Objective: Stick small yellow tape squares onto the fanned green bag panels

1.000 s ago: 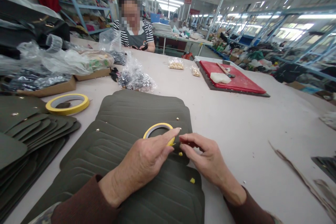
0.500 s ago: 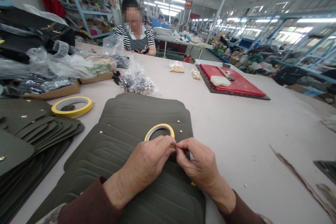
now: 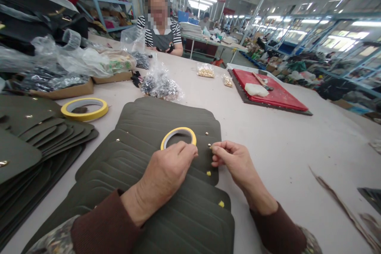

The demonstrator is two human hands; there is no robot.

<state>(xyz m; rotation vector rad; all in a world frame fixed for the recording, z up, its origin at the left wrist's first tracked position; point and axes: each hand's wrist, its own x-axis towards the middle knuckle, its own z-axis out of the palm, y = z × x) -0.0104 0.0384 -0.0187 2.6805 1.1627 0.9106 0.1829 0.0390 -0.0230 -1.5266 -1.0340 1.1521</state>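
Note:
A fanned stack of dark olive leather panels (image 3: 160, 123) with small metal studs lies in front of me. A small roll of yellow tape (image 3: 178, 136) rests on the top panel. My left hand (image 3: 168, 172) is curled with its fingertips on the near edge of that roll. My right hand (image 3: 233, 160) is just to the right, thumb and forefinger pinched beside a stud; what they hold is too small to name. Two little yellow tape scraps (image 3: 208, 173) lie on the panels below my hands.
A bigger yellow tape roll (image 3: 84, 108) and another olive panel stack (image 3: 32, 139) sit at the left. Plastic bags of hardware (image 3: 160, 83), cardboard trays and a red cutting mat (image 3: 272, 91) lie further back. A person in a striped shirt (image 3: 162, 33) works across the table.
My hands were pinched together half a second ago; now they have drawn apart, the right hand moving right toward a stud and the left staying on the tape roll.

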